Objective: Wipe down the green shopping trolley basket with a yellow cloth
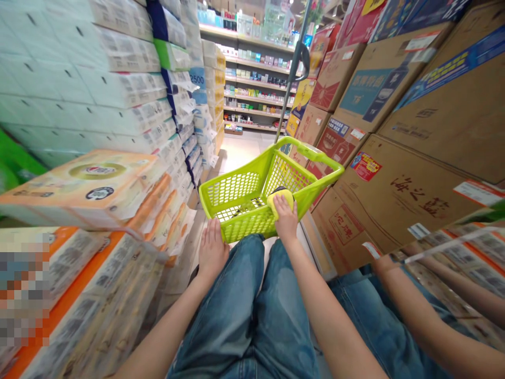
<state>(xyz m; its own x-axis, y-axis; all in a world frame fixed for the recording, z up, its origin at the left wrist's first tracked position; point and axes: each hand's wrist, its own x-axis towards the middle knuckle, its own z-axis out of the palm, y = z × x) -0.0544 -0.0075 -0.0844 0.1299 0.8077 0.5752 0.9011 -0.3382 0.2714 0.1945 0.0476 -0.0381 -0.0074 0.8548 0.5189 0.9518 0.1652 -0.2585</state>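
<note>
A lime-green plastic shopping basket (213, 197) with latticed walls stands tilted in front of my knees. My left hand (213, 247) is at its near left corner, fingers over the rim. My right hand (286, 216) is closed on a yellow sponge (291, 198), pressed against the basket's near wall at the right. Something dark shows along the sponge's far edge. The basket's raised green handle (311, 151) is at the far right end. Both my palms are hidden from view.
Stacked tissue packs (130, 89) line the left side, with an orange-white pack (87, 181) nearer me. Cardboard cartons (418, 184) rise on the right. A mirror-like surface (445, 295) reflects arms and jeans. A grey pole (292, 79) and product shelves (256, 79) stand beyond.
</note>
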